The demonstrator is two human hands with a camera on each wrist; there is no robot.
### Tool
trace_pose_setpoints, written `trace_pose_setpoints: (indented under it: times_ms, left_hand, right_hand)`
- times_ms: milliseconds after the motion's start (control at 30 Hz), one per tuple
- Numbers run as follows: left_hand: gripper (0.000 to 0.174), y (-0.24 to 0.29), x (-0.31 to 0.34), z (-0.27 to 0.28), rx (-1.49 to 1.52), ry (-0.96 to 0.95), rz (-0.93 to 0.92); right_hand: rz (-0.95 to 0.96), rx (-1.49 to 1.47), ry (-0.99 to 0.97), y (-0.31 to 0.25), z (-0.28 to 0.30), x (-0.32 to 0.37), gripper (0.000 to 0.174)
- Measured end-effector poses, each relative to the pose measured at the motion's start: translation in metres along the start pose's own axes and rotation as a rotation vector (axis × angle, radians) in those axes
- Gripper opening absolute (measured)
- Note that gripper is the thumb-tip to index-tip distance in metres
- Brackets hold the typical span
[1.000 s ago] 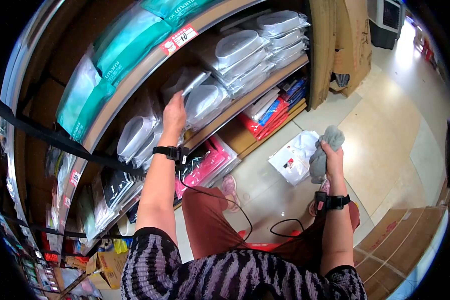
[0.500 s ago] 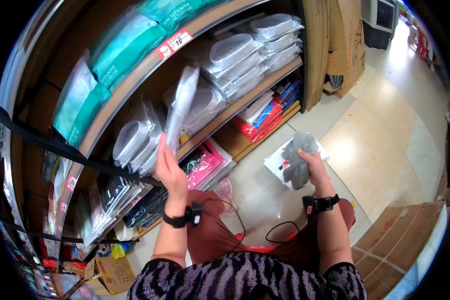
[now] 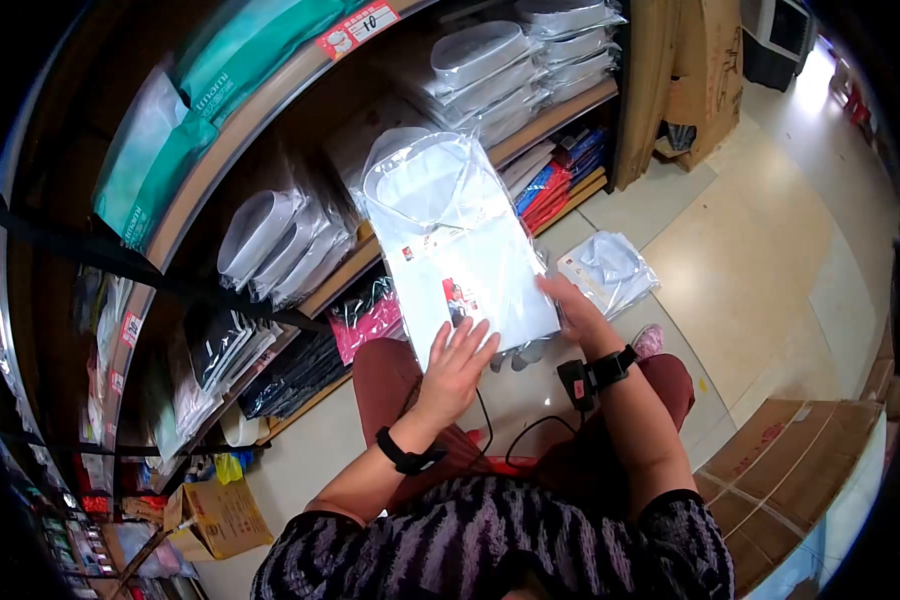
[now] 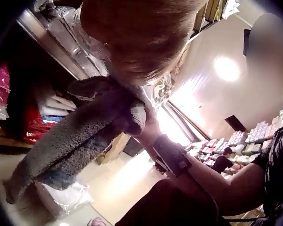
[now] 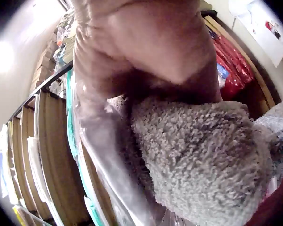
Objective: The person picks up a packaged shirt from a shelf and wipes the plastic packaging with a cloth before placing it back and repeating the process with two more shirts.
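With the packaged white shirt point(image 3: 505, 270) at the clock's centre in the head view, stacked shirts point(image 3: 285, 250) sit at nine o'clock behind the shelf edge point(image 3: 342, 275); the packet's collar end overlaps that edge toward twelve, leaving little room there. At three o'clock another packaged shirt point(image 3: 608, 275) lies just beside, on the floor point(image 3: 760, 265), whose bare tiles stretch well past it; a carton point(image 3: 780, 475) bounds the room at four. Half a second ago the packet stood edge-on at the shelf, raised by the left hand point(image 3: 452, 375); it now lies face-on in front of the person, while the right hand point(image 3: 576, 308) has come in leftward from over the floor shirt. The left hand, at six o'clock, lays extended, slightly spread fingers across the packet's lower face; whether its thumb grips beneath, I cannot tell. The right hand, at four, touches the packet's side and grasps a fluffy grey cloth point(image 5: 203, 165), mostly beneath the packet and hanging down in the left wrist view.
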State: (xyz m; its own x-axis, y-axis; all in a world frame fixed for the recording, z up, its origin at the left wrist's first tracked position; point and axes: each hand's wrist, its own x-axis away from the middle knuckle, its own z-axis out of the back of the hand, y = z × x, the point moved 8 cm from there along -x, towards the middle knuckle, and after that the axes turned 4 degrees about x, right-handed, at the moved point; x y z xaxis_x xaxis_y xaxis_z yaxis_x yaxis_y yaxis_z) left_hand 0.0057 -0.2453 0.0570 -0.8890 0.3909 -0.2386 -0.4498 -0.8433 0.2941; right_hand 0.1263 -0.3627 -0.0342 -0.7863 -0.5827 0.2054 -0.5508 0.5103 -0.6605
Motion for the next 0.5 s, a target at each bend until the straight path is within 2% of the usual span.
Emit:
trace_pose_setpoints:
  times_ms: [67,133,167,267,333,400,433,500]
  left_hand:
    - [0.048,0.003,0.000,-0.001,0.086,-0.031,-0.010]
    - [0.049,0.008,-0.008,0.004,0.222,-0.044,-0.029]
    - [0.052,0.005,-0.011,0.007,0.257,0.024,-0.046]
    - [0.054,-0.023,-0.023,0.022,0.295,0.192,0.145]
    - [0.062,-0.051,-0.032,0.020,0.567,0.308,0.382]
    - [0.063,-0.093,-0.038,-0.033,1.074,0.366,0.541]
    - [0.059,-0.099,-0.045,-0.055,1.305,0.258,0.712]
    - [0.056,-0.084,-0.070,-0.089,1.843,-0.109,0.724]
  right_hand:
    - [0.018,0.187,-0.048,-0.017,-0.013,0.009,0.053]
    - [0.065,0.161,-0.007,-0.032,-0.008,0.016,0.058]
    - [0.109,0.171,0.002,-0.043,-0.005,0.022,0.059]
    - [0.171,0.196,0.108,-0.061,0.028,0.045,0.067]
    - [0.237,0.191,0.144,-0.073,0.041,0.063,0.070]
    - [0.247,0.158,0.184,-0.071,0.057,0.074,0.074]
    - [0.258,0.145,0.201,-0.071,0.063,0.078,0.075]
    - [0.248,0.129,0.232,-0.070,0.071,0.086,0.075]
